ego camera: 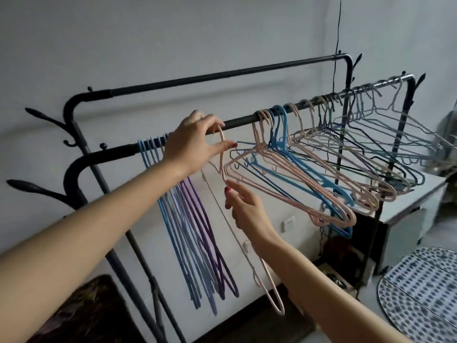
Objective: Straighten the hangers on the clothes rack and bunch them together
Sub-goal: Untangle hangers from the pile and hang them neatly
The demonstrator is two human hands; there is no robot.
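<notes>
Both forearms reach up to the rack's front rail. Left hand pinches the hook of 1 pink hanger, which hangs straight; right hand, fingers loose, touches its shoulder. Next, I judge: slide it left against the bunched blue and purple hangers, then straighten the tilted hangers spread along the rail.

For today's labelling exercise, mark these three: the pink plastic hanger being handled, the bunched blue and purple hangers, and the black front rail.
pink plastic hanger [247,253], head view, long lower bar.
bunched blue and purple hangers [195,238], head view, middle of the hanging bunch.
black front rail [241,121], head view, bare stretch beside the left hand.
</notes>
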